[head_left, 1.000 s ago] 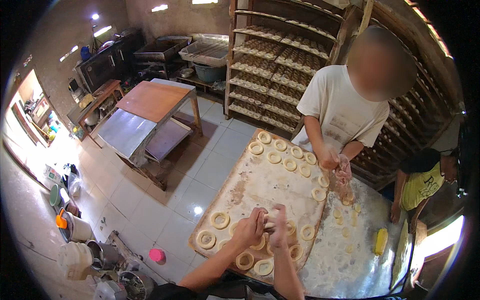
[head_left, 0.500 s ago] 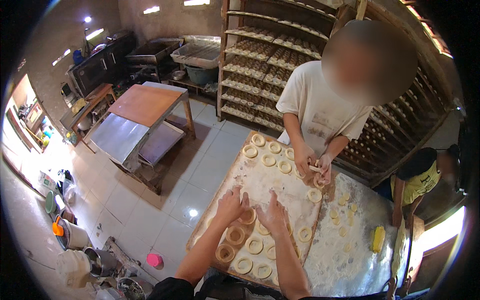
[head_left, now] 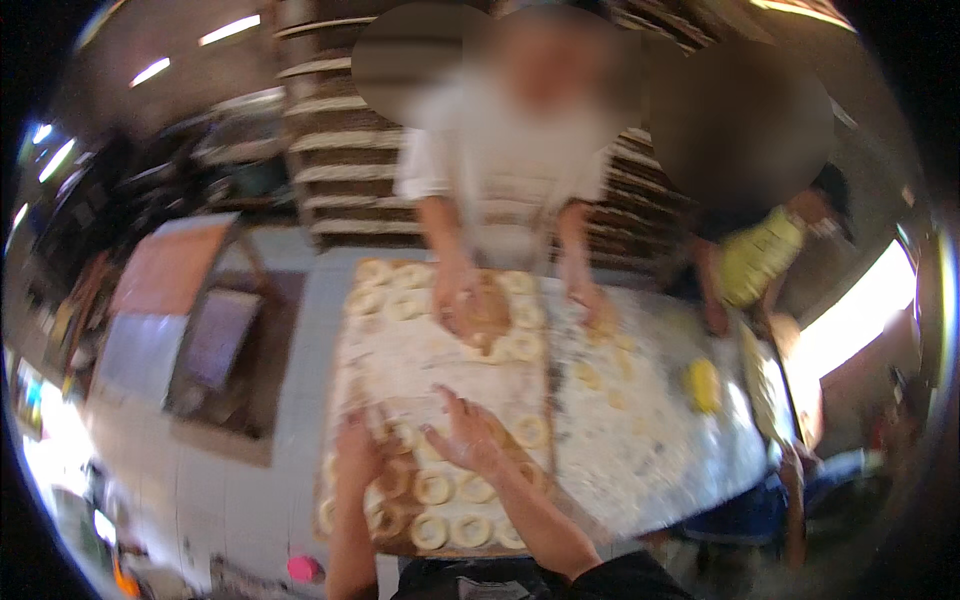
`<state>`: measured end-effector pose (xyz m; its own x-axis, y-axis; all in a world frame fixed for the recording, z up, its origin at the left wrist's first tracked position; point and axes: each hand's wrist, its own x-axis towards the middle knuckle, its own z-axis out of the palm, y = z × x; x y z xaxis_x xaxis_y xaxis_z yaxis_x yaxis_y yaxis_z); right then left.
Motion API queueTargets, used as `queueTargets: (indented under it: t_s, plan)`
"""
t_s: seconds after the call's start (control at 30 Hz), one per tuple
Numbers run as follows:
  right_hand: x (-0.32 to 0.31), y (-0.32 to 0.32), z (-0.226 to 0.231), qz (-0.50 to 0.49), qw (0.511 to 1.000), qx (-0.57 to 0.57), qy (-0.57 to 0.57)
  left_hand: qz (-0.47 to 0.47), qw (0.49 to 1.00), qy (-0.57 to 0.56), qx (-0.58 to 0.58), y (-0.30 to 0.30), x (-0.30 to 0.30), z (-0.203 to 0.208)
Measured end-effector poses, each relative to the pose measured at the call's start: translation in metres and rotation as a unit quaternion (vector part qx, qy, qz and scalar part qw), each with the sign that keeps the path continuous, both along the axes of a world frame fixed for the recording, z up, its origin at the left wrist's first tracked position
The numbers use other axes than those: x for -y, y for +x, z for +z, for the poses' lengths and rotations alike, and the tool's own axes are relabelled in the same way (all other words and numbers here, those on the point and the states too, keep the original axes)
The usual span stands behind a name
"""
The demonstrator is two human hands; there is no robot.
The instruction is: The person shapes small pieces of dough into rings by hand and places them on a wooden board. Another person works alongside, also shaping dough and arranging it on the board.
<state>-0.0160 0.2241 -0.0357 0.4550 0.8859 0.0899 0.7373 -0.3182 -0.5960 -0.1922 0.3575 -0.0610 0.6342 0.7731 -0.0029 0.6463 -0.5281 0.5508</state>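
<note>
Pale dough rings (head_left: 430, 530) lie in rows on a floured wooden board (head_left: 385, 360) before me. Over the board's left side, my left hand (head_left: 362, 448) is low among the nearer rings, fingers loosely extended but blurred. My right hand (head_left: 468, 438) hovers near the board's middle, fingers spread and nothing in them. Across from me, a person in a pale shirt has one hand (head_left: 462, 305) over the far rings. That person's other hand (head_left: 588, 298) reaches to small flat dough pieces (head_left: 590, 376) on the adjoining floury table. Motion blur hides finer contact.
The metal-topped table (head_left: 640, 450) adjoins the board on the right and carries a yellow block-like item (head_left: 703, 387). Behind stand tray racks (head_left: 345, 172). A person in a yellow top (head_left: 765, 258) is at the far right. Another table (head_left: 165, 280) stands left, and a pink object (head_left: 304, 569) lies on the floor.
My view has swung to the right. My hands have moved apart a little. The person opposite has parted their hands, which were together holding a dough ring; one now reaches to the dough pieces.
</note>
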Motion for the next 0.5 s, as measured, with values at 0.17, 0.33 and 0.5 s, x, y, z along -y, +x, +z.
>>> queueTargets:
  t_s: [0.17,0.33,0.5]
  plan:
    - [0.158,0.089,-0.027,-0.230,0.962,-0.134,0.063,0.072,0.995,0.047,0.060,0.026,0.039,0.021]
    - [0.290,0.184,-0.039,-0.460,0.885,0.072,0.005,-0.016,0.981,-0.057,0.184,0.103,0.110,0.049]
    - [0.303,0.221,-0.042,-0.341,0.930,0.127,-0.045,-0.198,0.934,-0.182,0.234,0.194,0.203,0.044]
